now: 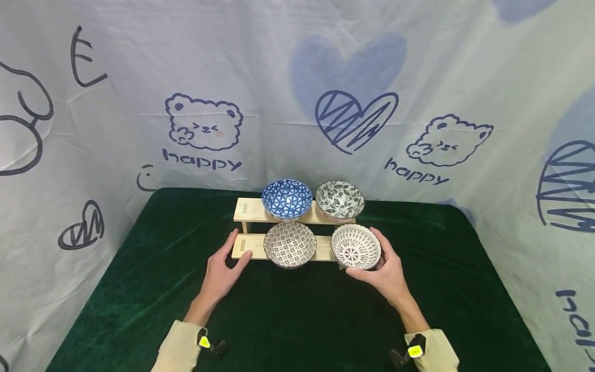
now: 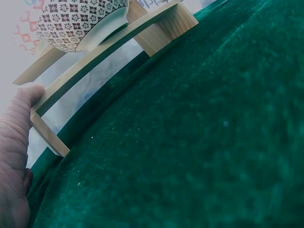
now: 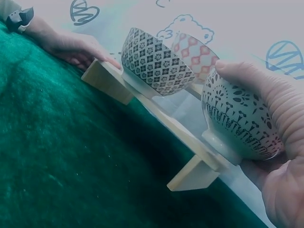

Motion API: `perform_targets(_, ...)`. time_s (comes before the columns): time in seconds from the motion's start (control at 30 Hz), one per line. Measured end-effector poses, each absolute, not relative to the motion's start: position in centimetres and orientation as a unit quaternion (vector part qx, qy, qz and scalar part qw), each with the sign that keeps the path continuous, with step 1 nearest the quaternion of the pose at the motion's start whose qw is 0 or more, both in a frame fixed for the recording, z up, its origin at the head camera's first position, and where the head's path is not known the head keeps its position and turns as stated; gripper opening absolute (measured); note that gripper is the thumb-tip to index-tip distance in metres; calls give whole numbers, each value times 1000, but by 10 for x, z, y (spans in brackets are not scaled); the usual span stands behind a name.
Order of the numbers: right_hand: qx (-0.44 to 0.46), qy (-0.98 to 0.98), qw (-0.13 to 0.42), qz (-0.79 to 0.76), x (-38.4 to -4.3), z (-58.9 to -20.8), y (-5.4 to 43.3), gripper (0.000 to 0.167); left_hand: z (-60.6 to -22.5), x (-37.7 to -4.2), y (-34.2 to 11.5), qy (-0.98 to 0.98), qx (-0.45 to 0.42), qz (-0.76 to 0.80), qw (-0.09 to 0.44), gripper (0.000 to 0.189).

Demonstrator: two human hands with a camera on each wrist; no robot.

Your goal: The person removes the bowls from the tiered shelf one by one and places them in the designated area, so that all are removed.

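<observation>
My right hand [image 1: 387, 271] grips a white bowl with a dark radiating pattern [image 1: 355, 247] at the right end of the lower shelf. Its thumb lies over the near rim and its fingers go round the right side. In the right wrist view, this bowl's foot [image 3: 221, 148] is close to the board; whether it touches cannot be told. At the other end, my left hand [image 1: 222, 274] holds the two-step wooden rack [image 1: 243, 245] by its lower board, thumb on the near edge. Between the hands, a brown-patterned bowl [image 1: 290, 245] stands on that board.
On the upper step stand a blue triangle-patterned bowl [image 1: 287, 199] and a leaf-patterned bowl [image 1: 340, 200]. A dark green cloth [image 1: 297, 315] covers the table. Behind and at the sides hangs a pale printed curtain [image 1: 274, 77].
</observation>
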State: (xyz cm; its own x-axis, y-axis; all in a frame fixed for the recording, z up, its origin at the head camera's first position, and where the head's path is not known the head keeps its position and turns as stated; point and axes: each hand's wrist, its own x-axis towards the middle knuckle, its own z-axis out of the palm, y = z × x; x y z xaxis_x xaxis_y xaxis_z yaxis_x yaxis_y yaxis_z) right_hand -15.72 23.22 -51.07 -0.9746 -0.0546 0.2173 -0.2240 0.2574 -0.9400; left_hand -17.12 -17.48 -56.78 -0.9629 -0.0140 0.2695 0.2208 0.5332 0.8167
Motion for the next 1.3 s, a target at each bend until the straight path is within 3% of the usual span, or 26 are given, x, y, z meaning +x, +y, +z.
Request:
perform_targets(0.53, 57, -811, 89, 576, -152, -508, 253, 108, -571, -173, -178, -850, -62, -501, 149, 61)
perform_targets(1.3, -17, -806, 120, 580, -169, -512, 280, 109, -570, -172, -178, -847, -69, -504, 156, 60)
